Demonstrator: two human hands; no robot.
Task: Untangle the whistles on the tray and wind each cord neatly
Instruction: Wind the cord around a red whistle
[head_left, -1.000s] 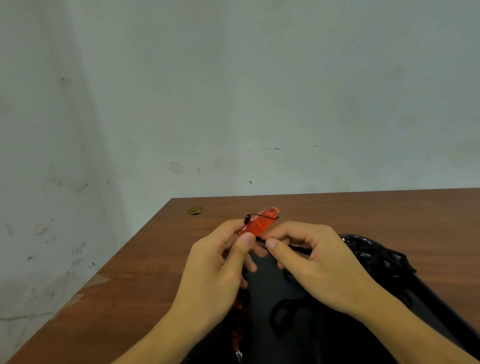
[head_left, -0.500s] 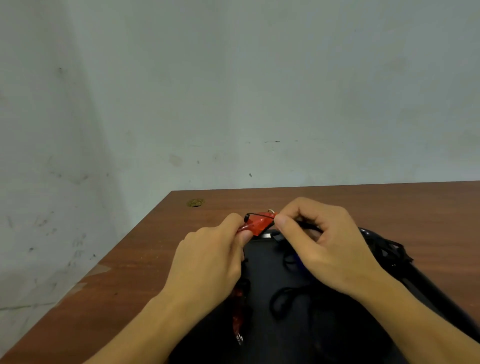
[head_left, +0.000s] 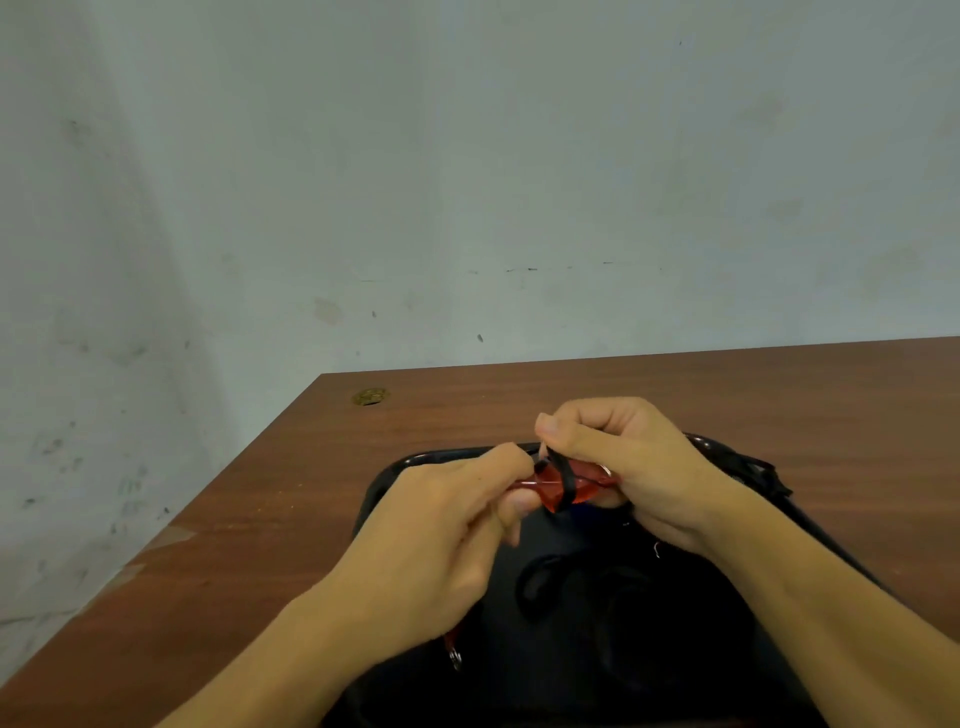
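I held the red whistle (head_left: 558, 488) over the far end of the black tray (head_left: 395, 467), which lay on the tabletop (head_left: 311, 493). My left hand (head_left: 447, 545) was closed on one end of the whistle, and my right hand (head_left: 623, 467) was closed on the other end and on its black cord (head_left: 563, 478), which crossed over the red body. I judged that the winding of this cord was only begun, with one turn visible. More was left: loose black cords (head_left: 540, 587) lay on the tray below my hands, more cord hung over its far right rim, and another red piece (head_left: 452, 642) with a metal clip showed under my left wrist.
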